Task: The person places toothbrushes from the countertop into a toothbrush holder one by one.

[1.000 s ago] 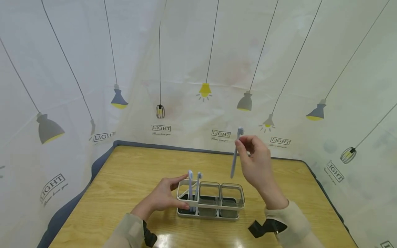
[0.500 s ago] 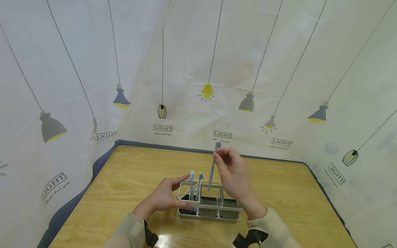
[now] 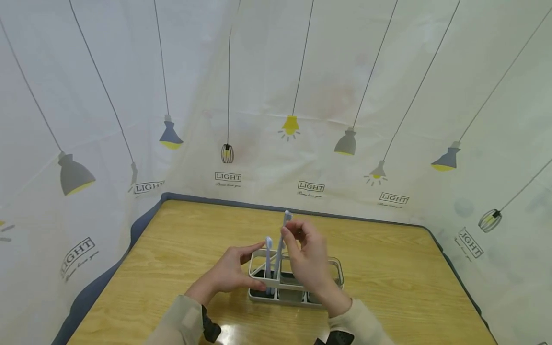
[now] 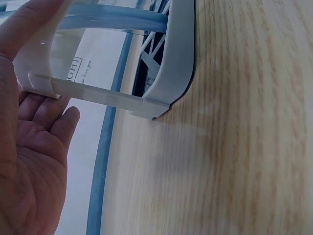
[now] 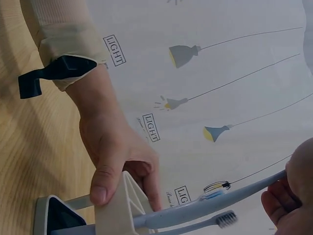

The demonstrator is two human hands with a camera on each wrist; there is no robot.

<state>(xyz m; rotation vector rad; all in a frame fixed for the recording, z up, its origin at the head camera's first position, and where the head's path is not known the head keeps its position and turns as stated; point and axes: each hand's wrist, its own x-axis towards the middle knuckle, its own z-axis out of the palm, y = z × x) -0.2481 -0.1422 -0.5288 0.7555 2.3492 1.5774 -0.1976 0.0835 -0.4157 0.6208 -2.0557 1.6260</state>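
My left hand grips the left end of a white toothbrush holder, its thumb on the front of the upper rim and its fingers behind. My right hand pinches a pale blue toothbrush just below the head. That toothbrush stands nearly upright, slightly tilted, with its lower end down in the holder's left compartment. Another toothbrush leans in the same compartment. In the right wrist view, a toothbrush with grey bristles shows beside the held one, and a further brush head peeks out behind it.
Clear square cups fill the holder's middle and right compartments, partly hidden by my right hand. The holder stands on a wooden table with a dark edge. A pale curtain printed with lamps hangs around the table.
My right hand has moved left and down with its toothbrush, from above the table right of the holder to the left compartment. My left hand keeps its grip on the holder.
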